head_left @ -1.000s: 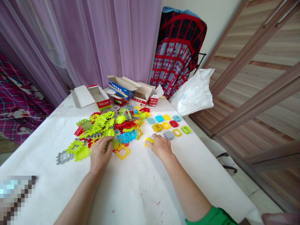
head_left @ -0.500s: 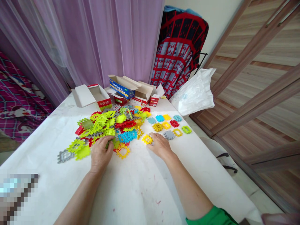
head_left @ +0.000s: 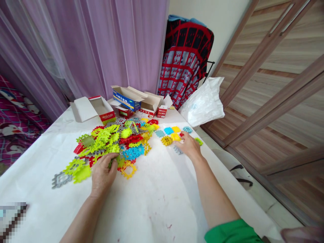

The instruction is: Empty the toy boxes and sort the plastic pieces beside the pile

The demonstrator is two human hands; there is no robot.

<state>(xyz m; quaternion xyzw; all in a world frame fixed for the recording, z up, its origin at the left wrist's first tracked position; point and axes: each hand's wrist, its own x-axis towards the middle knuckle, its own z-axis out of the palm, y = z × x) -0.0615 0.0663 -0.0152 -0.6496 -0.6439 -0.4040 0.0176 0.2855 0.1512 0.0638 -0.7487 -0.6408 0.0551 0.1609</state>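
Red piece [head_left: 181, 134], mostly covered in my head view, sits at the fingertips of my right hand [head_left: 190, 145], the nearer one, towards the right edge of the table [head_left: 144, 209]; grip and long axis I can't tell. My left hand [head_left: 103, 172] curls at the heap's [head_left: 105, 137] near side, grip hidden. Open boxes [head_left: 126, 100] line the far edge, insides partly visible.

Upper left to upper centre: purple curtain [head_left: 108, 44], hanging in folds. Left edge: magenta checked fabric [head_left: 25, 126]. Right of the curtain: red-and-black patterned cloth [head_left: 181, 62], draped. Right side: wood-grain doors [head_left: 268, 91], closed, handles at upper right. Centre, on the far part of the tabletop [head_left: 149, 209]: several open cardboard boxes, including one blue box [head_left: 126, 101]. Right of these: white bag [head_left: 202, 103], creased. Lower left corner: pixelated object [head_left: 10, 219], unidentifiable.
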